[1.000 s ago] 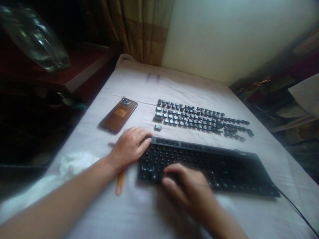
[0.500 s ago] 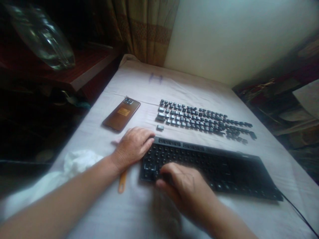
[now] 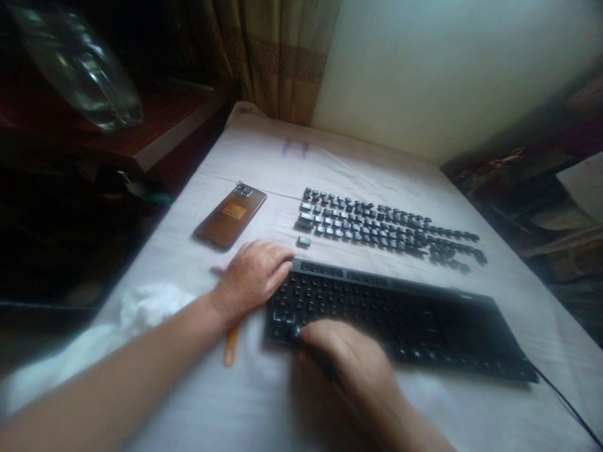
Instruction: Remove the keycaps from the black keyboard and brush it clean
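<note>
A black keyboard (image 3: 400, 314) with its keycaps off lies across the sheet, its bare key sockets showing. My left hand (image 3: 257, 273) is closed on the keyboard's upper left corner, thumb on top. Over the near left edge, my right hand (image 3: 351, 351) is curled with its fingertips by the bottom-row sockets. Something dark shows beneath its fingers, blurred and mostly hidden by the hand. Behind the keyboard, loose black keycaps (image 3: 362, 229) are laid out in rows. One single keycap (image 3: 304, 241) sits apart, nearer to the keyboard.
A brown phone (image 3: 230, 216) lies face down left of the keycaps. An orange handle (image 3: 230, 345) pokes out below my left wrist, beside a crumpled white cloth (image 3: 151, 301). The keyboard's cable (image 3: 565, 402) trails off right. A glass jar (image 3: 94, 81) stands on the wooden table (image 3: 155, 141).
My right hand has shifted slightly down and toward me at the keyboard's near edge, uncovering a bit more of the bottom sockets. My left hand keeps its place.
</note>
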The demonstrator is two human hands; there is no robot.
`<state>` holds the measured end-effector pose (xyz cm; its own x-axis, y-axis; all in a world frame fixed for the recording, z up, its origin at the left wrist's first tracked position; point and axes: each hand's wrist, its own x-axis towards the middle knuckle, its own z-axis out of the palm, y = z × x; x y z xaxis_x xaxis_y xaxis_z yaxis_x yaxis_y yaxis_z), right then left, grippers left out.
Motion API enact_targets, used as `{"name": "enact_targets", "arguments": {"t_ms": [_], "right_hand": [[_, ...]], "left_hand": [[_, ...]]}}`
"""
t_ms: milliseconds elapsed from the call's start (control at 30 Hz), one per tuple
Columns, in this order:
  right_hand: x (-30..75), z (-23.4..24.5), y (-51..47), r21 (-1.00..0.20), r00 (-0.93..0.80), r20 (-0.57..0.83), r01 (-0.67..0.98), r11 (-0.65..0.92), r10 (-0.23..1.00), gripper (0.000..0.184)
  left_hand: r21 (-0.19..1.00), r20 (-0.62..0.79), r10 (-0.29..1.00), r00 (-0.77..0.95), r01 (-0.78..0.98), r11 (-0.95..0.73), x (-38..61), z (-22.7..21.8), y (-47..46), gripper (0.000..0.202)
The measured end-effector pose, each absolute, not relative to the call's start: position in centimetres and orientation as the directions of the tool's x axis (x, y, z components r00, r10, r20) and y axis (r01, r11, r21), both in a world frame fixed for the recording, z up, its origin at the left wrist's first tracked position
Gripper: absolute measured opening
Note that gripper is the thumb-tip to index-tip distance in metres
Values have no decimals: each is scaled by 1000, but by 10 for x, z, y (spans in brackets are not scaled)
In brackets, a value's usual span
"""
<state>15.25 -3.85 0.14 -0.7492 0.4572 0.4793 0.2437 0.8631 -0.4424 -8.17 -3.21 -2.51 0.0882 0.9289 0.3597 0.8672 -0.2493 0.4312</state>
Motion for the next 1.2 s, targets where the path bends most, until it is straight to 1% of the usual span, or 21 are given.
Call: {"name": "enact_targets", "arguments": {"t_ms": [167,233,400,533,633,700,767,833,933,1000,1067,1200], "right_hand": [[147,0,-36,-421,-705,538,250,872,462,12],[146,-2,-37,-444,-681,541,269,855,494,10],[148,-15,-42,-551,-624,507,296,780,595,9],[149,-11,-43,-612,-583,498,288,737,642,10],[150,-4,-42,-719,-487,454,295,630,746,15],[151,-2,-41,-763,-432,430,295,575,793,17],[151,-2,-39,-756,-432,448,285,589,783,19],[152,-3,-38,-721,-454,483,280,634,749,20],[153,-2,-34,-662,-440,543,300,687,715,20],[154,0,-31,-631,-419,571,326,704,706,19],[155,3,-28,-614,-394,592,345,710,703,18],[156,6,-25,-607,-367,611,352,713,702,18]], "left_hand": [[424,360,928,96,869,-255,-81,-25,-32,27],[419,360,928,100,871,-256,-81,-24,-32,28],[406,359,927,108,876,-260,-80,-24,-32,28],[395,366,924,110,881,-262,-80,-24,-33,28],[381,380,918,114,885,-268,-81,-25,-32,27],[369,403,908,115,888,-276,-81,-25,-32,26],[353,440,890,118,889,-291,-80,-24,-33,27],[331,485,865,128,889,-317,-79,-21,-34,27],[318,567,805,176,855,-411,-74,-13,-38,25],[346,608,759,233,783,-517,-70,-8,-42,22],[385,614,733,292,699,-602,-67,-5,-44,22],[424,594,732,334,643,-638,-61,-9,-45,26]]}}
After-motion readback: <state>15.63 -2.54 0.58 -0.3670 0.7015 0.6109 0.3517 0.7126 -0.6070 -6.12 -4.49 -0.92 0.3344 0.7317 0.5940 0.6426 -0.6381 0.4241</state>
